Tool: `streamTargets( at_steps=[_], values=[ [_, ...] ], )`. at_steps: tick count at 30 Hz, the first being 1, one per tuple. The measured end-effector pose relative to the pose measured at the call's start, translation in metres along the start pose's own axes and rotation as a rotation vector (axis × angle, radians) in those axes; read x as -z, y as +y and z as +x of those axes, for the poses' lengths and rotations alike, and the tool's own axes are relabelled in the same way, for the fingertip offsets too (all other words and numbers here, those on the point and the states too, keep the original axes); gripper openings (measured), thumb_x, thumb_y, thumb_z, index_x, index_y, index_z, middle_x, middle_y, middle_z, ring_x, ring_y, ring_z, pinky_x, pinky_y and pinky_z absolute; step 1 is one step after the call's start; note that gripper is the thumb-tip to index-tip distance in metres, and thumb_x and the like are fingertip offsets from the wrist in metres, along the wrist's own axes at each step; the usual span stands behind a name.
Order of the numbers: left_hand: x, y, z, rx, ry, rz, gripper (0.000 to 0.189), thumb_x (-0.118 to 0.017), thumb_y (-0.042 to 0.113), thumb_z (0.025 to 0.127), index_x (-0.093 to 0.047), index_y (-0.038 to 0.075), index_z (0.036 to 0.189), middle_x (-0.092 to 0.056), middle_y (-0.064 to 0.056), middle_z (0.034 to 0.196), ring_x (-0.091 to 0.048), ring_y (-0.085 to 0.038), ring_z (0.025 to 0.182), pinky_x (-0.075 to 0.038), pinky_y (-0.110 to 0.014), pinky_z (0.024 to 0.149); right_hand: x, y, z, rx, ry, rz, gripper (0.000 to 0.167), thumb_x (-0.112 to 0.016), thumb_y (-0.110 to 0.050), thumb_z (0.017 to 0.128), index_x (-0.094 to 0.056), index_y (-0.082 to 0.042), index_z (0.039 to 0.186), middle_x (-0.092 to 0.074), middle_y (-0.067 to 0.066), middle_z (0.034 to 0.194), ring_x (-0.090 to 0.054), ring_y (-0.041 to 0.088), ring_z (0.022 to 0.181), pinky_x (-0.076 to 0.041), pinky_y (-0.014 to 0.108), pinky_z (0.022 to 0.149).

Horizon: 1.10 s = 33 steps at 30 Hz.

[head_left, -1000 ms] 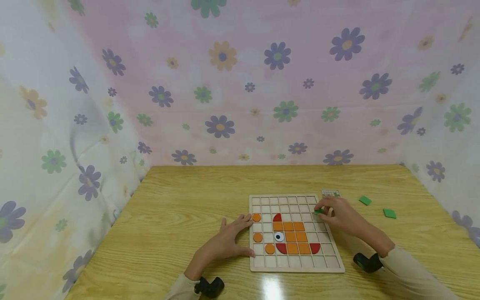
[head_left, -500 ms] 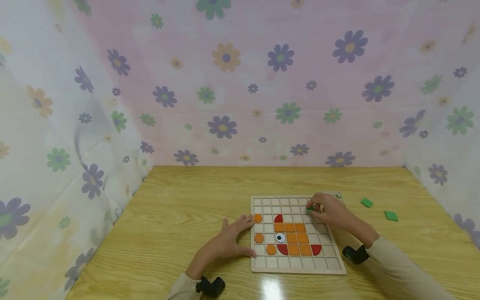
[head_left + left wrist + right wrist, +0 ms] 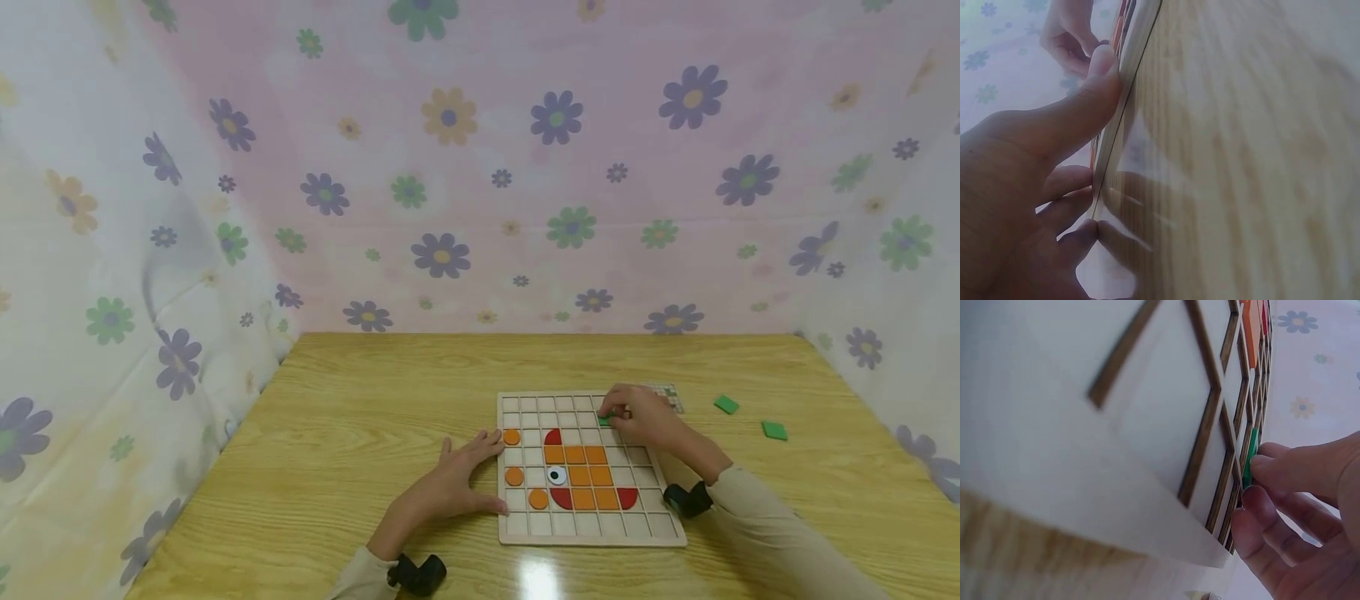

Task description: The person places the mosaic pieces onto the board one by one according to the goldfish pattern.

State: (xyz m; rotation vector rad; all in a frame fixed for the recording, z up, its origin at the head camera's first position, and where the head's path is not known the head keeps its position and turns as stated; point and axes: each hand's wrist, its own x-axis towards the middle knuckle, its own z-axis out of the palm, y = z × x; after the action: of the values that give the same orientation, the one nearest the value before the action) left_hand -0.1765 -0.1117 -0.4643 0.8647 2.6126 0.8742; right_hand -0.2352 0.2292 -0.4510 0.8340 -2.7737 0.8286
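Observation:
A wooden grid board (image 3: 592, 540) lies on the table. Set in its cells are orange square tiles (image 3: 580, 476), red quarter-round tiles (image 3: 627, 498), orange discs (image 3: 538, 499) and a white eye disc (image 3: 557, 476). Over the upper right cells my right hand (image 3: 643, 418) pinches a green square tile (image 3: 604, 421) between thumb and fingers. The right wrist view has this green tile (image 3: 1250, 456) tilted against the grid; whether it sits in a cell is unclear. My left hand (image 3: 448, 483), fingers spread, rests against the board's left edge.
Two loose green tiles (image 3: 726, 404) (image 3: 775, 430) lie on the table right of the board. A small patterned card (image 3: 667, 393) shows partly behind my right hand. Flowered cloth (image 3: 495, 167) stands along the table's back and sides.
My right hand has moved left across the board's upper right with the green tile, from the right edge to cells further in. My left hand has stayed at the left edge.

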Motion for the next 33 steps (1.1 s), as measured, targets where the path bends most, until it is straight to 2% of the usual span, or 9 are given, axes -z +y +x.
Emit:
streamTargets(
  at_steps=[5,12,20,27,33],
  values=[
    [-0.001,-0.002,0.001,-0.006,0.0,0.001,0.088,-0.073,0.053,0.075,-0.038,0.015,0.146,-0.023,0.002,0.155,-0.014,-0.022,0.143,0.005,-0.062,0.108,0.001,-0.002,-0.001,0.001,-0.001,0.017,0.018,-0.066,0.006,0.08,-0.072,-0.01,0.083,-0.063,0.001,0.086,-0.047,0.009,0.064,-0.04,0.023,0.053],
    [-0.001,-0.002,0.0,-0.011,0.0,0.001,0.087,-0.073,0.053,0.075,-0.039,0.014,0.146,-0.023,0.001,0.155,-0.014,-0.022,0.143,0.006,-0.062,0.107,0.001,0.001,-0.009,0.047,0.0,-0.004,0.018,-0.065,0.007,0.08,-0.072,-0.007,0.089,-0.063,0.004,0.091,-0.048,0.005,0.063,-0.04,0.022,0.051],
    [0.0,0.0,-0.001,-0.007,0.002,-0.005,0.087,-0.074,0.051,0.076,-0.039,0.012,0.146,-0.024,0.0,0.155,-0.015,-0.023,0.143,0.006,-0.062,0.107,0.014,0.002,-0.023,-0.011,-0.019,0.028,0.013,-0.066,0.002,0.085,-0.07,-0.005,0.095,-0.058,0.006,0.097,-0.05,0.012,0.072,-0.044,0.027,0.058],
    [-0.001,-0.001,-0.001,-0.015,0.012,-0.007,0.088,-0.073,0.052,0.075,-0.039,0.013,0.146,-0.024,0.0,0.155,-0.015,-0.023,0.143,0.006,-0.062,0.107,0.027,0.01,-0.034,0.02,0.049,-0.029,0.015,-0.068,0.002,0.082,-0.069,-0.004,0.096,-0.057,0.006,0.095,-0.048,0.015,0.075,-0.045,0.03,0.06],
    [-0.002,-0.002,-0.001,-0.019,0.01,0.003,0.088,-0.073,0.053,0.075,-0.039,0.013,0.146,-0.023,0.0,0.155,-0.015,-0.023,0.143,0.006,-0.062,0.107,0.037,0.017,-0.043,0.032,0.079,-0.053,0.024,-0.071,0.003,0.08,-0.068,0.002,0.104,-0.057,0.009,0.097,-0.05,0.018,0.076,-0.045,0.031,0.06]
  ],
)
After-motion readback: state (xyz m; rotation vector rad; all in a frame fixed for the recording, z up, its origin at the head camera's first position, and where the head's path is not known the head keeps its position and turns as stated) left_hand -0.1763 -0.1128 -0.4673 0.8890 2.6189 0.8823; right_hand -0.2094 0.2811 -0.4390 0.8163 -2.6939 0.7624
